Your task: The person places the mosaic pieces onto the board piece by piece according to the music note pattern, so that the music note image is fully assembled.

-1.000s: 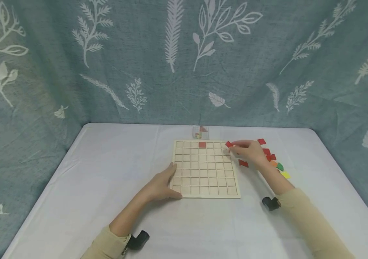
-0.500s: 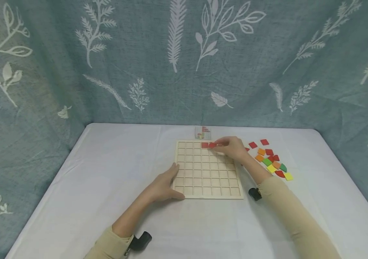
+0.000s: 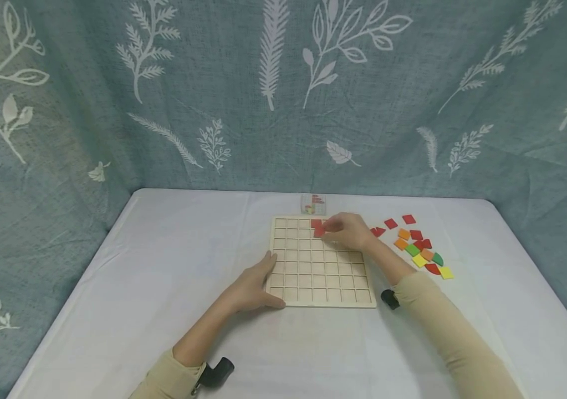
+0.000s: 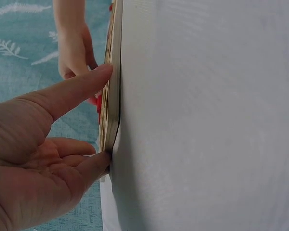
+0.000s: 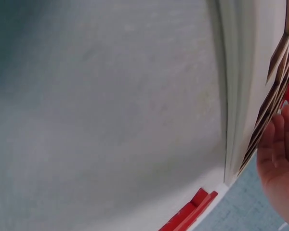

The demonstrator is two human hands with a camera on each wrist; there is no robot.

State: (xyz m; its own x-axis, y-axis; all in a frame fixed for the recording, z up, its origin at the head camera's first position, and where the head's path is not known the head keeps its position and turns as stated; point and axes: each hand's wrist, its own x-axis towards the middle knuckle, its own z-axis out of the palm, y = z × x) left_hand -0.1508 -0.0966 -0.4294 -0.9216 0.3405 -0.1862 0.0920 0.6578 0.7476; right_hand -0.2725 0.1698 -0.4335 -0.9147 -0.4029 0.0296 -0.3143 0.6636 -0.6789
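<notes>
A square wooden grid board (image 3: 313, 282) lies on the white table. My left hand (image 3: 253, 285) rests at its near left corner; in the left wrist view, the straight fingers (image 4: 79, 89) and thumb touch the board's edge. One red square tile (image 3: 316, 223) sits in the top row of cells. Just below it, my right hand (image 3: 347, 230) pinches a second red tile (image 3: 318, 232) between thumb and fingertips, close over the second row. The right wrist view catches the right hand (image 5: 279, 159) at its edge, with red at the fingertips.
Loose tiles in red, orange, green and yellow lie right of the board, including a yellow square (image 3: 445, 272), an orange square (image 3: 404, 234) and a green quarter-round piece (image 3: 437, 259). A small picture card (image 3: 313, 204) stands behind the board. A patterned curtain (image 3: 283, 138) hangs beyond the table.
My right hand has carried the red tile left from the board's right edge, first beside the placed tile, then slightly nearer, below it. The left hand has stayed at the corner.
</notes>
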